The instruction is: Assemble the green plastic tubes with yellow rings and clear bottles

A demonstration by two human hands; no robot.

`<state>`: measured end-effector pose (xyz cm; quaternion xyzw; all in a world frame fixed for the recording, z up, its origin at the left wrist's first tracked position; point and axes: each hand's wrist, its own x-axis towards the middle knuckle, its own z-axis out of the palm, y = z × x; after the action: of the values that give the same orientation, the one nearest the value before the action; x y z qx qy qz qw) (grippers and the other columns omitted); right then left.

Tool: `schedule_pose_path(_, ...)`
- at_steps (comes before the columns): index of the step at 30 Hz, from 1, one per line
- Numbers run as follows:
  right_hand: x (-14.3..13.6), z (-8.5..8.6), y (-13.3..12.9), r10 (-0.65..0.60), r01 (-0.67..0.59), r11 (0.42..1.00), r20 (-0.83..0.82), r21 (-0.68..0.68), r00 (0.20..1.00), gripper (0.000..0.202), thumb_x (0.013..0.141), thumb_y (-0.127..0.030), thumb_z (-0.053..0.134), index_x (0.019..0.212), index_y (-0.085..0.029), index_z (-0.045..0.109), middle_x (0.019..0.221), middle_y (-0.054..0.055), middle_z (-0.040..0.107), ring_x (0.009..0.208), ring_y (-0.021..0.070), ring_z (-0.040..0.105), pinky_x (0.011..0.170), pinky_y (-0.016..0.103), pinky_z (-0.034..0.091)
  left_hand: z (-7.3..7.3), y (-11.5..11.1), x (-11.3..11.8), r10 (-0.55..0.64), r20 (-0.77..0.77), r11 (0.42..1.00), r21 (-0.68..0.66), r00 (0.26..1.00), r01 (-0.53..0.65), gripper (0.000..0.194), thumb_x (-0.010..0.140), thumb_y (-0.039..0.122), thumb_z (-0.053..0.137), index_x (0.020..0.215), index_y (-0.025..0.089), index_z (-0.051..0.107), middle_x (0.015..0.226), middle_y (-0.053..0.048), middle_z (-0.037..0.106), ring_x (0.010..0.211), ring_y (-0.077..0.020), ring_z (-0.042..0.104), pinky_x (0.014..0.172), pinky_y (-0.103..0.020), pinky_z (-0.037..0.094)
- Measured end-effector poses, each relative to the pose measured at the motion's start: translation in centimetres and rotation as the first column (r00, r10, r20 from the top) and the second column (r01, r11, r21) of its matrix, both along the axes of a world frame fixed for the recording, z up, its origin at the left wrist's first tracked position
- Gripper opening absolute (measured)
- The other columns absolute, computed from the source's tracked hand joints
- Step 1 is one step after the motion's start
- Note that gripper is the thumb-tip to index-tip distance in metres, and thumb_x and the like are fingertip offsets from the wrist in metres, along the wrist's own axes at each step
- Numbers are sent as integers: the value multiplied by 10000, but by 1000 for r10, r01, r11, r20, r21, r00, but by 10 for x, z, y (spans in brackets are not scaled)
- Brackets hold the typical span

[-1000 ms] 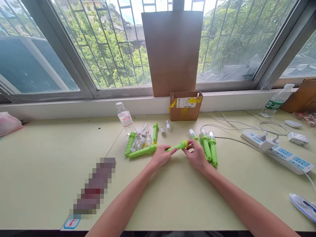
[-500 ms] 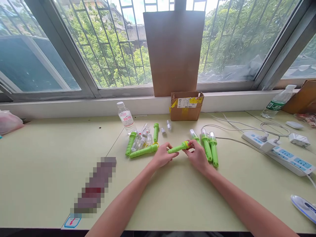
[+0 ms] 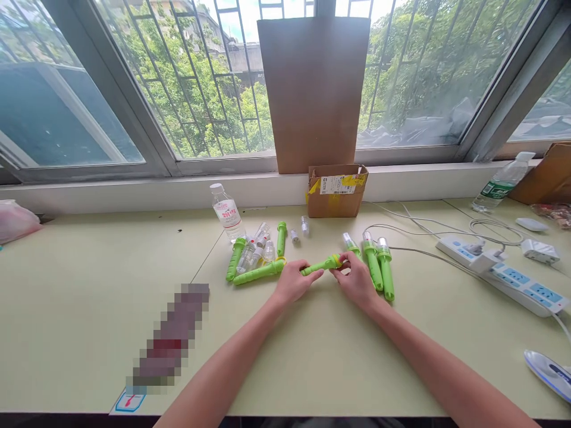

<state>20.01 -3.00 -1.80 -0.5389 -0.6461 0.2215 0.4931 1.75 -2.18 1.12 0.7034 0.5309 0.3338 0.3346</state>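
Note:
A green plastic tube (image 3: pixel 317 267) with a yellow ring at its right end lies between my hands. My left hand (image 3: pixel 295 282) grips its left end, fingers closed. At the ringed end, the fingers of my right hand (image 3: pixel 354 279) pinch it. To the right are several green tubes with clear tops, one (image 3: pixel 386 273) outermost and one partly hidden behind my right hand. Left of my left hand, a long green tube (image 3: pixel 259 274) lies beside a shorter one (image 3: pixel 235 260) and several clear caps (image 3: pixel 246 257). Another green tube (image 3: pixel 281 239) and two small clear pieces (image 3: pixel 305 226) lie farther back.
A water bottle (image 3: pixel 228 214) and an opened cardboard box (image 3: pixel 335 202) stand at the back. On the right are a power strip (image 3: pixel 526 288), cables, a white adapter (image 3: pixel 540 252) and another bottle (image 3: pixel 499 185). A blurred dark object (image 3: pixel 173 333) lies at left.
My left hand's fingers have shifted slightly around the tube's left end. The view has moved very slightly; the other objects lie as before.

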Motion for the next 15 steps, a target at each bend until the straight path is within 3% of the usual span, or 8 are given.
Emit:
schedule_pose_path(6,1,-2,2,11,-11,1000,4,-18,1000,263,755,-430,617,830,-229,464,820,33,654,705,225,667,532,332,507,1,1,0,-21,-17,999,-24,1000,21,488,725,582,568,506,172,417,460,42,402,465,-88,378,472,-227,263)
schedule_pose_path(15,1,3,-1,47,-48,999,-27,-23,999,256,778,-439,608,820,-231,465,774,25,643,704,217,661,497,308,504,4,1,-4,-31,90,977,-207,995,49,494,713,631,560,547,171,491,395,32,465,355,-83,390,393,-211,300)
